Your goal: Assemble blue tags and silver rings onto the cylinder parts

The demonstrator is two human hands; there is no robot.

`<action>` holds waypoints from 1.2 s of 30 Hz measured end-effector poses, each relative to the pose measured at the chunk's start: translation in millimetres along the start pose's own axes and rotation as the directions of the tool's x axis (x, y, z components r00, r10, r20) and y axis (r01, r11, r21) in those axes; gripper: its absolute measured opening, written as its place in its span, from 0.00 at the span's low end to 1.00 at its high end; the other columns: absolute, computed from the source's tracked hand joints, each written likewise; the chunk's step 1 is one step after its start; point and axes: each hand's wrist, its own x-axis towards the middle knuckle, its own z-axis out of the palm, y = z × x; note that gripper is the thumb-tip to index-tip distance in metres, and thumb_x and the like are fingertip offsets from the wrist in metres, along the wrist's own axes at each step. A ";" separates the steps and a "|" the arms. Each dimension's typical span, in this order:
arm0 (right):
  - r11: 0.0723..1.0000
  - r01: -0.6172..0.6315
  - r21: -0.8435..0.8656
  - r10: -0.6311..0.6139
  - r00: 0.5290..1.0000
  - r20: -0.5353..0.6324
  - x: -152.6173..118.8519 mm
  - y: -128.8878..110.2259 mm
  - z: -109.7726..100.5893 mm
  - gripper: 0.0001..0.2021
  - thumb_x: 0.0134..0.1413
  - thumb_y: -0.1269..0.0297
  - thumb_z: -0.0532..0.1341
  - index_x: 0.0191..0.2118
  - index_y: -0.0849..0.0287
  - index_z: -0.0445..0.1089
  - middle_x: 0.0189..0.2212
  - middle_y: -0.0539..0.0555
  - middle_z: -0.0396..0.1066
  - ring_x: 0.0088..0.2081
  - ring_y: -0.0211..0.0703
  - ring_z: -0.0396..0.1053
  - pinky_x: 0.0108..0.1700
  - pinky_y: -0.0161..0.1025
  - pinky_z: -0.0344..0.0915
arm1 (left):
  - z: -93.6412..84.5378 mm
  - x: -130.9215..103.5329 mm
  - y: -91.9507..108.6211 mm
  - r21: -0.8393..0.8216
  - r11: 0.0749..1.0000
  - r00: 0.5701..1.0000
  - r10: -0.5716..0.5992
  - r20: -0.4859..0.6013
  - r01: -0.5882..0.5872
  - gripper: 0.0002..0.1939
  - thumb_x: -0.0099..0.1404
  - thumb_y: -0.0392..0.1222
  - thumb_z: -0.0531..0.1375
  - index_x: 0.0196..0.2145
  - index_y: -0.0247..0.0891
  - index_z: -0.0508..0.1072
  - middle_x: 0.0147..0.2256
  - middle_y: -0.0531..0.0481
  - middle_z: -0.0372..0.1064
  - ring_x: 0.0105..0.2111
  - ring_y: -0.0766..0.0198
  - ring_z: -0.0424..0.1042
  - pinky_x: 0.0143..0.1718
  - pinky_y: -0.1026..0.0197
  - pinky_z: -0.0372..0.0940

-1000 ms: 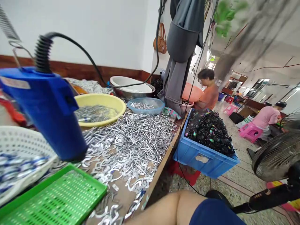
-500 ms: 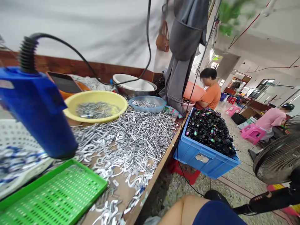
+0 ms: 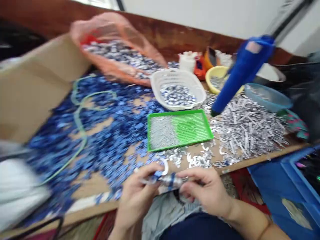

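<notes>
Above the front edge of the worktable, my left hand [image 3: 140, 190] pinches one end of a small silver part with blue bands [image 3: 171, 180]. A pale curved hook [image 3: 164, 166] stands up beside its fingertips. Thumb and forefinger of my right hand [image 3: 206, 190] close on the other end of the same part. Blur and fingers hide its exact shape. Just beyond lies a green perforated tray [image 3: 180, 146], its left half covered with small grey pins [image 3: 162, 131]. A blue power screwdriver [image 3: 240, 73] hangs over the table to the right.
Blue pieces [image 3: 112, 126] cover the table's left side; silver rods [image 3: 247, 126] are heaped right. Behind stand a white basket [image 3: 153, 80], an orange mesh bag [image 3: 110, 66] and a yellow bowl [image 3: 208, 78]. A cardboard flap [image 3: 40, 83] and a blue crate [image 3: 272, 186] flank the table.
The view has swung left and down from the room's right side to the table before me. Both my hands, unseen before, now show with the silver-and-blue part between them.
</notes>
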 end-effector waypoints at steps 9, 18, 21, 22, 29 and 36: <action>0.788 0.360 -0.500 -0.334 0.931 0.144 -2.2 -12.4 -3.3 0.17 0.54 0.75 0.57 0.51 0.62 0.66 0.31 0.55 0.76 0.28 0.38 0.73 0.31 0.32 0.70 | 19.8 9.5 -2.5 -0.375 0.913 0.983 -0.182 -0.015 0.163 0.19 0.39 0.47 0.73 0.27 0.34 0.76 0.21 0.54 0.66 0.19 0.72 0.61 0.23 0.68 0.58; 0.941 0.036 -0.337 -0.002 0.995 0.101 4.6 -17.7 -1.6 0.10 0.52 0.70 0.60 0.42 0.57 0.71 0.27 0.49 0.76 0.23 0.35 0.72 0.25 0.30 0.70 | 3.9 5.6 -9.8 -0.156 0.985 0.994 0.063 -0.091 -0.077 0.13 0.45 0.45 0.70 0.28 0.38 0.78 0.25 0.49 0.67 0.26 0.65 0.63 0.28 0.65 0.59; 0.969 -0.154 -0.193 0.180 0.975 0.127 4.8 -15.8 -2.2 0.09 0.53 0.67 0.60 0.41 0.56 0.72 0.18 0.46 0.72 0.16 0.33 0.67 0.18 0.29 0.66 | -3.1 3.5 -9.4 -0.001 0.982 0.980 0.191 -0.047 -0.191 0.09 0.49 0.41 0.68 0.31 0.39 0.78 0.26 0.48 0.68 0.27 0.63 0.63 0.28 0.62 0.59; 0.970 -0.178 -0.167 0.200 0.972 0.125 4.3 -15.1 -1.7 0.09 0.54 0.67 0.60 0.41 0.57 0.72 0.17 0.46 0.71 0.16 0.33 0.66 0.17 0.29 0.65 | -4.5 3.0 -9.6 0.011 0.978 0.978 0.207 -0.040 -0.207 0.08 0.50 0.40 0.68 0.31 0.40 0.78 0.26 0.48 0.68 0.27 0.62 0.64 0.29 0.61 0.59; 0.916 0.134 -0.379 -0.113 0.991 0.077 3.3 -14.6 1.5 0.12 0.52 0.72 0.61 0.43 0.57 0.71 0.32 0.53 0.77 0.28 0.38 0.74 0.31 0.32 0.72 | 5.1 5.4 -13.1 -0.312 0.950 0.996 -0.005 -0.084 -0.021 0.14 0.44 0.46 0.71 0.28 0.37 0.77 0.25 0.52 0.67 0.24 0.69 0.63 0.25 0.67 0.59; 0.974 -0.106 -0.198 0.115 0.993 0.033 1.7 -8.5 -8.3 0.13 0.51 0.70 0.61 0.43 0.53 0.72 0.20 0.46 0.72 0.18 0.33 0.67 0.20 0.28 0.67 | 18.6 8.0 -7.9 -0.656 0.698 0.951 -0.286 0.115 0.289 0.17 0.41 0.46 0.72 0.28 0.35 0.75 0.18 0.56 0.62 0.19 0.73 0.61 0.22 0.70 0.61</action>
